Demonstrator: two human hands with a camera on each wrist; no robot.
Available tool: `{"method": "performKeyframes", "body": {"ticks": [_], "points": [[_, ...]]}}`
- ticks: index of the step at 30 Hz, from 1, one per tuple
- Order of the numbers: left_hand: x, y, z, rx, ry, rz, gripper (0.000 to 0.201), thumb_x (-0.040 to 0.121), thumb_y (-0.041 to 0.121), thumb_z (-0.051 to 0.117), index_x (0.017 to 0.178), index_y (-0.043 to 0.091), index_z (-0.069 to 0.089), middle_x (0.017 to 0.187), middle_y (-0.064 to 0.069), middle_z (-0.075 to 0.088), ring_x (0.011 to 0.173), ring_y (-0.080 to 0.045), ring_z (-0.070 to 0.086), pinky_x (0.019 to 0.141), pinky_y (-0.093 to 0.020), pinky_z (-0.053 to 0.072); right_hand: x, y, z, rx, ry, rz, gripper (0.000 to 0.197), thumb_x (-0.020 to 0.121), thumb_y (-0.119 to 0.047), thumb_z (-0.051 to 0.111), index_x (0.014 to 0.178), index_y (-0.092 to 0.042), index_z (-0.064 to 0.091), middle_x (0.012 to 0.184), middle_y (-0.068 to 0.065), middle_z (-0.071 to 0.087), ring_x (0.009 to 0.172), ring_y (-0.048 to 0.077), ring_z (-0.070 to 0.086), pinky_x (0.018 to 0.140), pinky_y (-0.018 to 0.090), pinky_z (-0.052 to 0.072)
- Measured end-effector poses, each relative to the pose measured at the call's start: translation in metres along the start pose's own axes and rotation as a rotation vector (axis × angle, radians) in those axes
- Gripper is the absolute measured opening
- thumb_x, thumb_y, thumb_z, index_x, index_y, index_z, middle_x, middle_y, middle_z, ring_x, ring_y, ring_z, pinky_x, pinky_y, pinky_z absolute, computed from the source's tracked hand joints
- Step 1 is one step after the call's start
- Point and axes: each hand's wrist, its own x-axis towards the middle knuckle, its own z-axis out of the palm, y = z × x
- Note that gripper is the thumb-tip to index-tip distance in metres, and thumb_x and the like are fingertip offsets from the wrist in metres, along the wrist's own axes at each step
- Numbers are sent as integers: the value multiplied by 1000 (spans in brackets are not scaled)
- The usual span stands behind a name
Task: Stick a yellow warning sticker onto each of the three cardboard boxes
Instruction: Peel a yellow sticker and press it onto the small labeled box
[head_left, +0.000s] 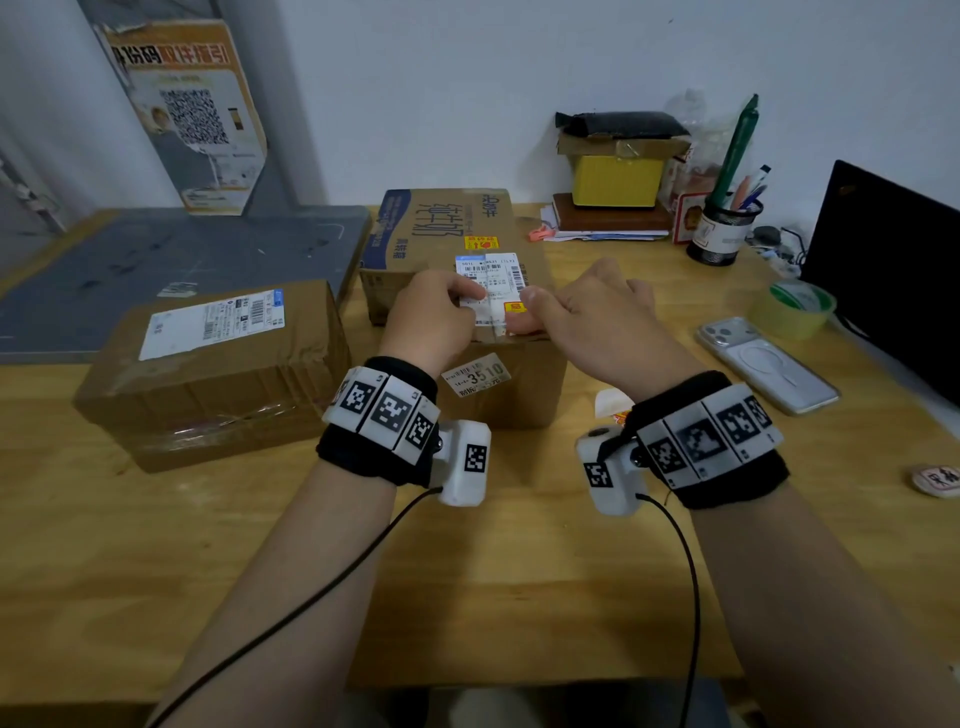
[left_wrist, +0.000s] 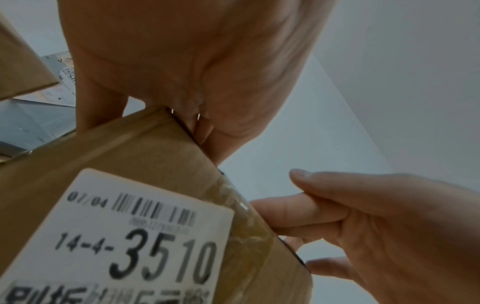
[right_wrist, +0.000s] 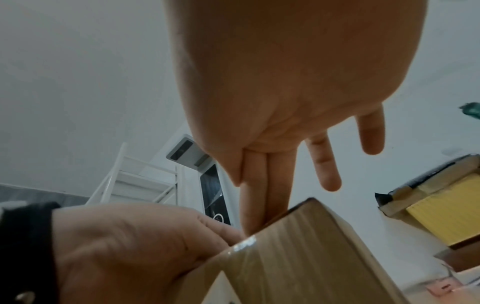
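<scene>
Both hands press a small yellow warning sticker (head_left: 514, 307) onto the nearest brown cardboard box (head_left: 524, 384) on the wooden desk (head_left: 519, 571).
Left hand (head_left: 434, 319) curled, pinching the white shipping label (head_left: 488, 291); right hand (head_left: 597, 317) fingers straight, thumb beside the sticker. It may crease or cover the barcode. The black mesh pen cup (head_left: 724, 234) holds pens.

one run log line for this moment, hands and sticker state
left hand: steadies front box top | right hand: fingers press yellow sticker | left box: no sticker visible
</scene>
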Motion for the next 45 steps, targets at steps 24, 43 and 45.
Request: {"method": "performKeyframes", "body": {"ticks": [24, 43, 45], "points": [[0, 3, 1, -26, -1, 11, 29, 99, 1, 56, 117, 17, 71, 137, -6, 64, 120, -20, 64, 86, -23, 55, 5, 13, -5, 84, -11, 200, 44, 106, -49, 32, 121, -41, 72, 92, -5, 53, 137, 28, 36, 107, 58, 38], [-1, 1, 0, -30, 11, 24, 26, 100, 4, 57, 116, 18, 72, 139, -5, 62, 122, -19, 61, 65, -6, 40, -1, 18, -6, 49, 36, 185, 50, 98, -58, 37, 99, -31, 79, 91, 7, 68, 105, 30, 61, 91, 49, 52], [-1, 0, 0, -39, 7, 22, 25, 100, 4, 57, 116, 17, 72, 138, -5, 63, 121, -18, 61, 66, -7, 42, -4, 18, -7, 18, 64, 185, 49, 97, -57, 41, 85, -25, 77, 86, 9, 66, 95, 31, 62, 84, 44, 53]]}}
